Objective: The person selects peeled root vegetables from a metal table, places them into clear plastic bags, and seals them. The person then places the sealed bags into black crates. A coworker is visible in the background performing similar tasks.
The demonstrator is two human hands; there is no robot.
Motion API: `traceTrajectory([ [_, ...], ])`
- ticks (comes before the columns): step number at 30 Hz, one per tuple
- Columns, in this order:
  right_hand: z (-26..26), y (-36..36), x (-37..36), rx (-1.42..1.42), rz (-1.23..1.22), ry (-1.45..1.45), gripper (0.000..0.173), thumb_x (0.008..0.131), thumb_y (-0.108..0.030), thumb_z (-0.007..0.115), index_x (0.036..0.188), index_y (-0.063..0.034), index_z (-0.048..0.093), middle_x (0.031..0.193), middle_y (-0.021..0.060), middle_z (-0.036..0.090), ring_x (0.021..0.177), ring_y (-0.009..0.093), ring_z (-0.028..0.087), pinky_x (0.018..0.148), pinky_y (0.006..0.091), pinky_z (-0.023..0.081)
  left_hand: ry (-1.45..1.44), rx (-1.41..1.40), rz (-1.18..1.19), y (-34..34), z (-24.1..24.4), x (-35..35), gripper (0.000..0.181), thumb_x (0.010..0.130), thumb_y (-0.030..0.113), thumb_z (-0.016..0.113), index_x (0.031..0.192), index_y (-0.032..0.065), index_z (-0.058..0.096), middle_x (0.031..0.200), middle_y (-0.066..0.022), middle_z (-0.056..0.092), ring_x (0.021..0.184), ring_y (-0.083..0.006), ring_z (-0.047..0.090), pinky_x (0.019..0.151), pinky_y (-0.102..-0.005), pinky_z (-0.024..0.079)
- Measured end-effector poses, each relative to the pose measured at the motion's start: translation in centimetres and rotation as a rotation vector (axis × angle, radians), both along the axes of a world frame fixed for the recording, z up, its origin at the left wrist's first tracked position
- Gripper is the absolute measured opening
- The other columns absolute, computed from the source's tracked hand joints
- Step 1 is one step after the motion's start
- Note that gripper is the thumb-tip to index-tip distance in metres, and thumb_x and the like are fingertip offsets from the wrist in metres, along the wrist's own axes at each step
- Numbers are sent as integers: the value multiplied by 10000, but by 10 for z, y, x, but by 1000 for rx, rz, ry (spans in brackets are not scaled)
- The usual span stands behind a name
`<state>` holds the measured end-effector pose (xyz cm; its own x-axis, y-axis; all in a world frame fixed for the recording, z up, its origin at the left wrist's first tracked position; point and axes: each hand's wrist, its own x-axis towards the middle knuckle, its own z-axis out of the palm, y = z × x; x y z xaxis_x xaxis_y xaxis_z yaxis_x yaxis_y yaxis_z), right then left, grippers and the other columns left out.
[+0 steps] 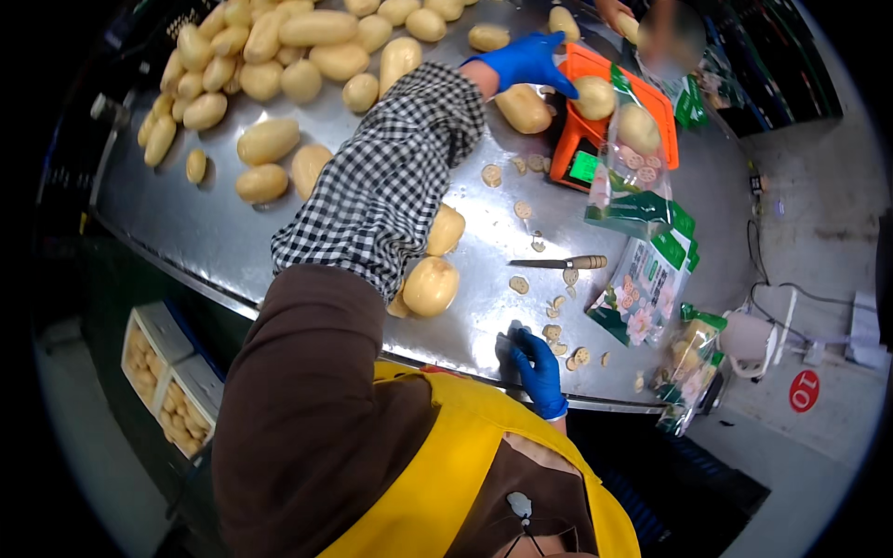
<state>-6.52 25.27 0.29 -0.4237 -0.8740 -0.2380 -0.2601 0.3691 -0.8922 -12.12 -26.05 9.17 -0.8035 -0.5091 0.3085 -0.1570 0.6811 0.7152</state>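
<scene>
My left hand [530, 64], in a blue glove, reaches over the steel table with fingers spread. Its thumb is beside a peeled lotus root segment [594, 98] on the orange scale [668, 132]; whether they touch is unclear. A clear printed bag [631, 202] with a pale segment inside lies partly on the scale. My right hand [538, 370], also blue-gloved, rests at the near table edge, fingers loosely bent and apart, holding nothing visible. Between the hands lies a knife with a wooden handle [586, 262] among cut lotus root slices [522, 209].
Many peeled lotus root segments [261, 80] are heaped at the upper left. Printed bags [645, 282] and filled bags [691, 356] lie at the right. A co-worker's hand [614, 12] holds a segment at the top. White crates [164, 356] stand lower left.
</scene>
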Motion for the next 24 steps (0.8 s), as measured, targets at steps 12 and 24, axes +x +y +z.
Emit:
traceTrajectory([
  [12, -6, -26, -6, 157, 97, 287, 312, 849, -86, 617, 1149, -25, 555, 1025, 103, 622, 880, 186, 615, 755, 270, 478, 23, -137, -36, 5, -9, -20, 1041, 513, 461, 831, 1332, 24, 360, 1237, -217, 505, 1115, -347, 518, 914, -392, 441],
  [24, 13, -76, 29, 55, 244, 365, 414, 802, -159, 647, 1191, -75, 532, 1049, 147, 597, 931, 305, 601, 779, 334, 493, 2, -231, -294, 43, 19, -48, 584, 621, 278, 749, 1131, 79, 546, 1063, -162, 619, 946, -348, 601, 796, -382, 495],
])
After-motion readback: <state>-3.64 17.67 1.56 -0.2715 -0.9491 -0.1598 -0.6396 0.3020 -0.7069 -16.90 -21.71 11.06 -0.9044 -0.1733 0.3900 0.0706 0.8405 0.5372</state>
